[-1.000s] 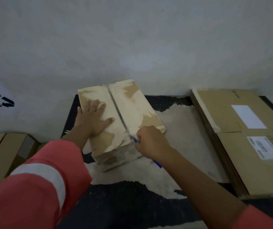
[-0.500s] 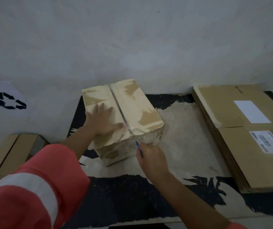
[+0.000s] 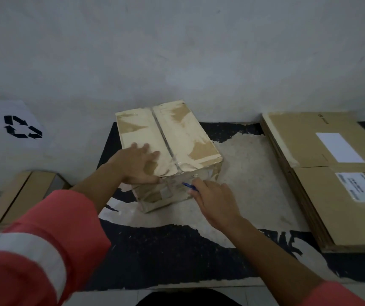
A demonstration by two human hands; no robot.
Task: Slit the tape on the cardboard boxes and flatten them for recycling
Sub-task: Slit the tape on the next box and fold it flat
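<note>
On the far left, a sign [image 3: 22, 127] with the recycling arrows hangs on the wall. Below it a small box [image 3: 22, 195] stands beside the table [image 3: 166, 257]. It looks not flattened yet, and I cannot see what is inside.

My left hand [image 3: 137, 164] lies flat on the top of the box [image 3: 177, 140], fingers straight and spread, and presses it down at the near edge. This box stands in the middle of the table, near the wall, with full shape and flaps closed, so its content is hidden. The tape [image 3: 166, 142] runs along the middle seam and goes down over the near face. I cannot tell if the top part is already cut.

My right hand [image 3: 214, 199] pinches a blue tool [image 3: 189, 186], with its tip at the near face just under the top edge. I judge I am on the slitting step for this box; opening and flattening are left.

On the right, a stack [image 3: 331, 173] of flat boxes lies on the table edge, with white labels on top. These look finished and hold nothing.
</note>
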